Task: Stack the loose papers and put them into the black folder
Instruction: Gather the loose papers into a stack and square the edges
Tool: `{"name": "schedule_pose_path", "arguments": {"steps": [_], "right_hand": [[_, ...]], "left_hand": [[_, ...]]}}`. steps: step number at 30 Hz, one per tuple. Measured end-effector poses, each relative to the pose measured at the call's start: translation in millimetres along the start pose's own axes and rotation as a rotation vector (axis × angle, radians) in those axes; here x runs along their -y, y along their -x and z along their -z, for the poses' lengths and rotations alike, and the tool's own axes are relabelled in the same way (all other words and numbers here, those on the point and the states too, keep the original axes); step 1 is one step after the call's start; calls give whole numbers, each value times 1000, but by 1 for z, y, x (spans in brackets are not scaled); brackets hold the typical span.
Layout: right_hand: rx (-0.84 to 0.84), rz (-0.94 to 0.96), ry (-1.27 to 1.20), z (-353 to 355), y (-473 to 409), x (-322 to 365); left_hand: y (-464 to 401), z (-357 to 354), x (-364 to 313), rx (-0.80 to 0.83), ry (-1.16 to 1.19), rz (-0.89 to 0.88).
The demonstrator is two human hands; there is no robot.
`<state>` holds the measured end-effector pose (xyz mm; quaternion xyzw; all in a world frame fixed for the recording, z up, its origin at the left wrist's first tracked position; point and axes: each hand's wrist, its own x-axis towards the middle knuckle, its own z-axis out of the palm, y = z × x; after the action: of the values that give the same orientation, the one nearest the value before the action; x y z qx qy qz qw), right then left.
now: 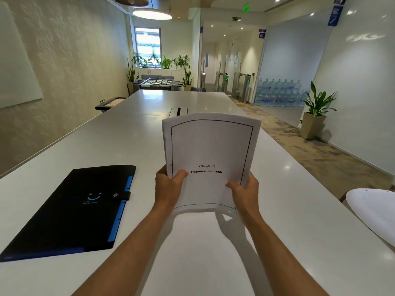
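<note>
White paper fills the middle of the view: a stack of papers (210, 159) is held upright above the white table (132, 129), its lower edge raised just off the surface and throwing a shadow below it. The front sheet carries a ruled border and the heading "Chapter 2, Organization Profile". The top edges look fairly even, with only slight stepping at the upper left corner, so the gathering seems mostly done; how many sheets there are cannot be told.

The left hand (168, 184) clamps the stack's lower left edge, thumb across the front and fingers curled behind. The right hand (245, 192) does the same on the lower right edge, thumb in front, fingers wrapped behind. Both hold the paper firmly enough that the sheets bow a little.

The black folder (72, 212) lies flat on the table, well apart to the left of the stack, with blue tabs along its right side. Its strap (121, 195) is snapped over the front, so it appears closed.

A judgement on progress: step 1, collecting the sheets, looks near complete, perhaps needing a tap on the table to square the edges. What remains is unfastening the strap, opening the folder and sliding the stack inside. No loose sheets show on the table.
</note>
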<state>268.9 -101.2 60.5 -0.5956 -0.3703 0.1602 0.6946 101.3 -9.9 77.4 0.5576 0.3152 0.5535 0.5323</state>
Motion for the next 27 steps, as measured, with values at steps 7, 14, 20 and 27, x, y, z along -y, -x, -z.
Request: {"name": "schedule_pose_path", "arguments": {"steps": [7,14,20,27], "right_hand": [[18,-138,15,-2,18,-31],[-180,-107,32,5,12,-27],[-304,-496,-628,-6,28,-24],[-142,-411,-798,-6,22,-13]], "left_hand": [[15,3,27,16,-48,124],[7,-3,11,45,-18,91],[9,-26,6,-83,212,151],[25,-45,18,22,362,254]]}}
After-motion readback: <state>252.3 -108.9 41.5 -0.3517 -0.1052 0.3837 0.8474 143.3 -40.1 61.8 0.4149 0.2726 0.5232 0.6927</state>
